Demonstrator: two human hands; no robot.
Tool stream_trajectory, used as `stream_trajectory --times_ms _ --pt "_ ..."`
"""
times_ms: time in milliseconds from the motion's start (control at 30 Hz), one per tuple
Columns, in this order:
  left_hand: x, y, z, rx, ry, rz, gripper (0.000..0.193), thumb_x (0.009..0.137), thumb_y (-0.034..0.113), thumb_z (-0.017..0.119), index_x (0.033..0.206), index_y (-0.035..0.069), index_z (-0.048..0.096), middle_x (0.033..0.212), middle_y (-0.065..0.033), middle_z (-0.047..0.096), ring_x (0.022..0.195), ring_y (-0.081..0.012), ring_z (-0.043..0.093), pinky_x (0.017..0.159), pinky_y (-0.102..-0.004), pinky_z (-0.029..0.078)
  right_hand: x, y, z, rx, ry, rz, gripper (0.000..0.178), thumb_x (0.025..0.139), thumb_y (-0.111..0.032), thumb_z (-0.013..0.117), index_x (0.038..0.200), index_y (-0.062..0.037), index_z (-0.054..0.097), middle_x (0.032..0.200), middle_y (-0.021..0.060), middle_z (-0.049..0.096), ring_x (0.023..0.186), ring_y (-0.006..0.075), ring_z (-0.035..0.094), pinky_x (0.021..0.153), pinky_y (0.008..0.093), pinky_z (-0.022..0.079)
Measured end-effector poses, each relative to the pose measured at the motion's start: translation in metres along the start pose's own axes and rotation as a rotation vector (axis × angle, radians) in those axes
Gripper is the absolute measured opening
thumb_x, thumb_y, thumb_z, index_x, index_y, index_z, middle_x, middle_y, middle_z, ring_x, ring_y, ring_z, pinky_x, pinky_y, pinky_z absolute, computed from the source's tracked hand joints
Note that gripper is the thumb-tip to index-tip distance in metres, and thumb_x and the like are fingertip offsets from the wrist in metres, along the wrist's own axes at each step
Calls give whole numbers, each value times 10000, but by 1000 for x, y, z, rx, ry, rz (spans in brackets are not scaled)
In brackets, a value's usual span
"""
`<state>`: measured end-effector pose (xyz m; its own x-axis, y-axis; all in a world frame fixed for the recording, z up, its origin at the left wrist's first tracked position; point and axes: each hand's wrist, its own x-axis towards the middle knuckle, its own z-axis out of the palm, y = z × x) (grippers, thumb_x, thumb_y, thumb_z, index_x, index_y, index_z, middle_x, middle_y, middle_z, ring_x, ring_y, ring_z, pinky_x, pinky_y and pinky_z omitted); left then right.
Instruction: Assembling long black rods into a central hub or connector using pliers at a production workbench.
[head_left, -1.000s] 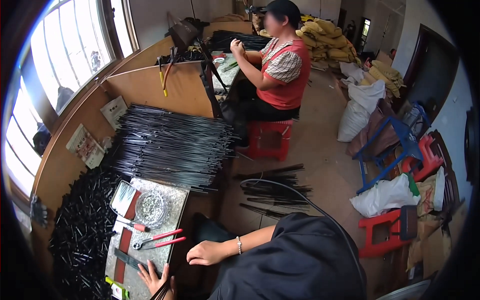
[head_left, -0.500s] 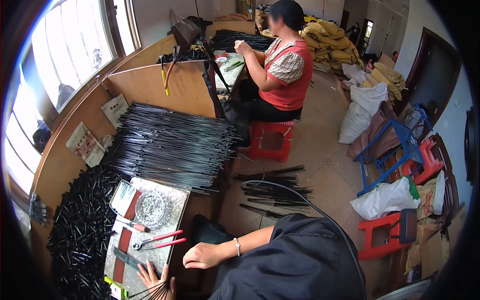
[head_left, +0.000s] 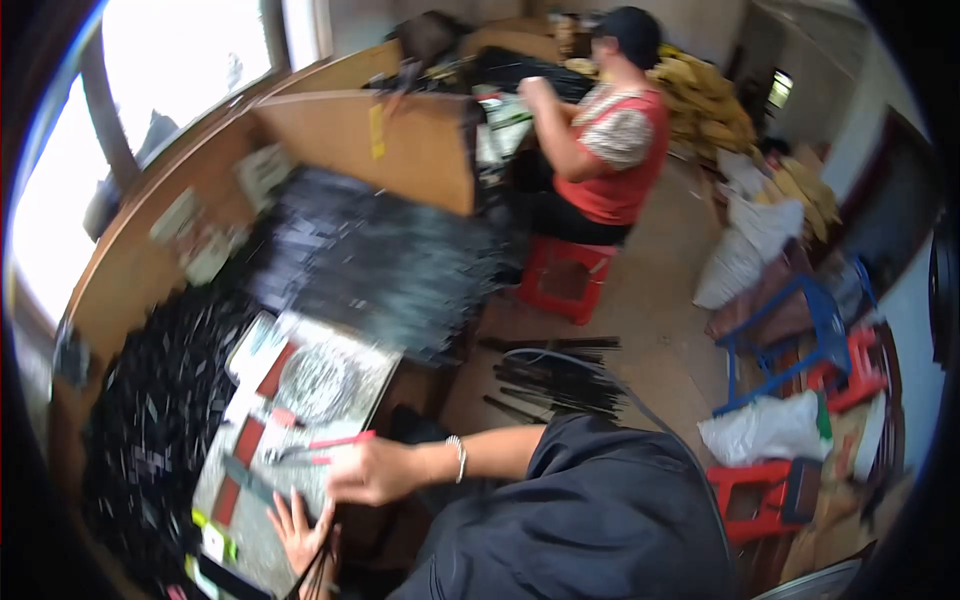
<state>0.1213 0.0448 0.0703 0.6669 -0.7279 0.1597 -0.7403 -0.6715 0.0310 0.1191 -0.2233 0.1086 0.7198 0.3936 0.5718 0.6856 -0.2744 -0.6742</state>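
Observation:
My left hand [head_left: 297, 535] lies low on the bench top, fingers stretched and apart, with several thin black rods [head_left: 318, 572] held along its thumb side. Just above and to its right is my right hand [head_left: 370, 472], blurred, its fingers curled closed; whatever they may hold is hidden. Red-handled pliers [head_left: 335, 440] rest on the bench beside it, the end of one handle covered by this hand. Beyond the left fingertips a short dark bundle of thin rods [head_left: 248, 478] lies across a red-brown strip [head_left: 228, 497].
A clear round dish [head_left: 318, 385] stands on the bench [head_left: 372, 372]. Black short pieces [head_left: 140, 430] are heaped at left, with long black rods [head_left: 370, 260] piled behind. More rods [head_left: 560, 380] lie on the floor. A co-worker [head_left: 615, 150] sits on a red stool [head_left: 565, 280].
My right hand has moved left and up to the pliers' handles. My left hand stays on the bench. The view has shifted and blurred.

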Motion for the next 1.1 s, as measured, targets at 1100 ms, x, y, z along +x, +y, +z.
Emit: stream_trajectory --times_ms 1100 --pt "3 -7 0 -103 179 -39 658 791 205 599 1328 509 371 1401 -182 373 1307 -464 312 1043 -625 260 198 124 4 -542 8 -45 103 893 -95 532 926 -2 563 869 166 600 807 327 602 715 363 480"
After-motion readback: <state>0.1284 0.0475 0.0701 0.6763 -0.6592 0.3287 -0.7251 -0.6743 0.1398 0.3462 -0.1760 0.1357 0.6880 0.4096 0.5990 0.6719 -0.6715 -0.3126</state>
